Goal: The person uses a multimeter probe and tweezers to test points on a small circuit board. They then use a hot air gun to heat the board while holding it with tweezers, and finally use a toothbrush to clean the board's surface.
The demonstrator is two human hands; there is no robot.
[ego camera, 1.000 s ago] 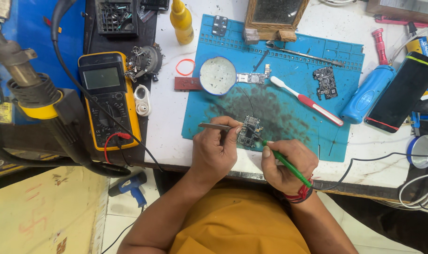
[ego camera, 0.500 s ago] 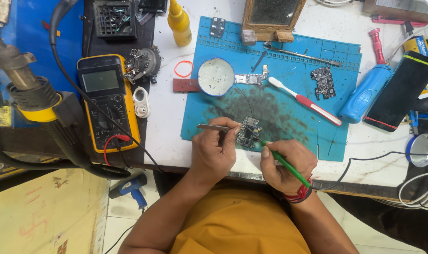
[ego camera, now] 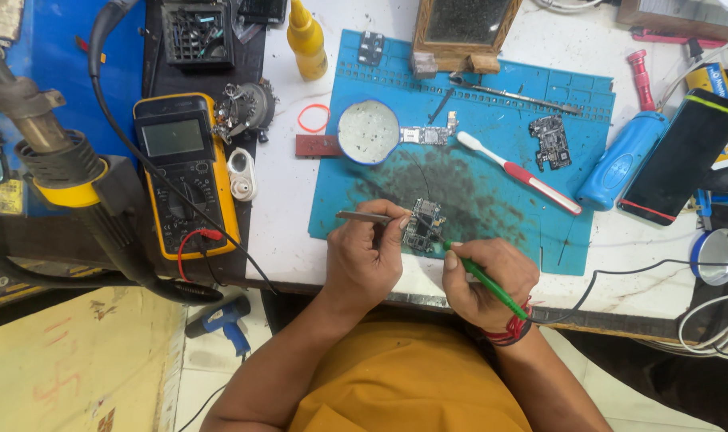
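**Steady work on a small circuit board at the mat's near edge**

The small circuit board (ego camera: 424, 225) lies flat on the blue work mat (ego camera: 492, 128), low in the middle of the frame, on the mat's dark, stained patch. The left hand (ego camera: 364, 260) is closed around metal tweezers (ego camera: 368, 217), which lie nearly level with their tips at the board's left edge. Whether the tips pinch a part or only press the board down is too small to tell. The right hand (ego camera: 484, 280) is curled in a pen grip around a green-handled tool (ego camera: 484, 280), whose tip meets the board's lower right corner; a dark cable runs off from it to the right.

To do this well, I judge that both wrists should rest on the table edge, so that only the fingers move. The tweezers should pin the board lightly, without tilting it, while the tool tip touches one spot only and stays off the neighbouring parts.

Just above the board sit a round white dish (ego camera: 368, 132) and a red-and-white toothbrush (ego camera: 518, 172), with a second board (ego camera: 550, 142) toward the upper right. A yellow multimeter (ego camera: 184, 172) lies at the left, well apart, and a hot-air nozzle (ego camera: 56, 164) fills the far left.
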